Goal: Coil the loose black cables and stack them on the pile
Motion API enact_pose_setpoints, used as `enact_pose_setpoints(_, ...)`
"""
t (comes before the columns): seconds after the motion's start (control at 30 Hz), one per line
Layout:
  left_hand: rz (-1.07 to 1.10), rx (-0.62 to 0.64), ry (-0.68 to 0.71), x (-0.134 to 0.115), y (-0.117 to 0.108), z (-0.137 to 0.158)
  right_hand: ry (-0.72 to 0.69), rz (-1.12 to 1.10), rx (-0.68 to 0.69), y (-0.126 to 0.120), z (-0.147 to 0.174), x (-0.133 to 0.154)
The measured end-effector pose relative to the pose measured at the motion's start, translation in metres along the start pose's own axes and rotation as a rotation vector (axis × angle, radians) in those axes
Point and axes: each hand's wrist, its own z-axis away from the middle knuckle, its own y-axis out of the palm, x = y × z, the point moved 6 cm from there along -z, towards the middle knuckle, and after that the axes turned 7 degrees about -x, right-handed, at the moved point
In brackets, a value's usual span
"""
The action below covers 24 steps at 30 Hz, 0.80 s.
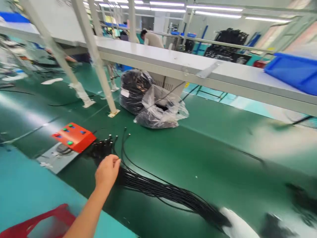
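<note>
Grip, left side: the left hand (107, 170) is bare, with fingers curled in and thumb against the forefinger, closed over the black cables (158, 188) just behind their connectors (110, 136). Grip, right side: the right hand (239, 224), in a white glove, meets the other end of the bundle at the lower edge of the view. Blur hides its fingers, so how far they close cannot be told.

Location: the cables run between the two hands across the green table (210, 148). The connector end lies just beside the orange box (74, 137) and its metal plate (56, 158). A few strands stray from the main bundle. Beyond the cables stand a black bag (135, 89) and a clear bag (158, 115).

Handling: each strand should be light and flexible, with some spring; the bundle as a whole is likely moderately heavy and apt to sag or fan out. Smooth jackets may slide against one another. Connectors are probably the fragile part. Preferred hold: around the full bundle, behind the connectors, with a second support at the far end.
</note>
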Motion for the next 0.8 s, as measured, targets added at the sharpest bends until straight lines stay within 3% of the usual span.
enact_pose_setpoints(0.13, 0.123, 0.264, 0.521, -0.117, 0.066, 0.083, 0.059, 0.058, 0.029, -0.003, 0.013, -0.013)
enact_pose_setpoints(0.23, 0.138, 0.394, 0.783, -0.173, 0.109, 0.150, 0.093, 0.087, 0.015, -0.009, 0.023, -0.030)
enact_pose_setpoints(0.3, 0.107, 0.431, 0.869, -0.191, 0.129, 0.171, 0.090, 0.090, 0.008, -0.015, 0.027, -0.042)
enact_pose_setpoints(0.4, 0.051, 0.474, 0.925, -0.197, 0.145, 0.174, 0.052, 0.047, 0.012, -0.028, 0.019, -0.061)
enact_pose_setpoints(0.6, -0.038, 0.562, 0.971, -0.199, 0.137, 0.185, -0.026, 0.014, -0.024, -0.041, -0.002, -0.102)
enact_pose_setpoints(0.8, 0.017, 0.460, 0.942, -0.259, 0.150, 0.209, -0.065, 0.042, -0.114, -0.041, 0.000, -0.142)
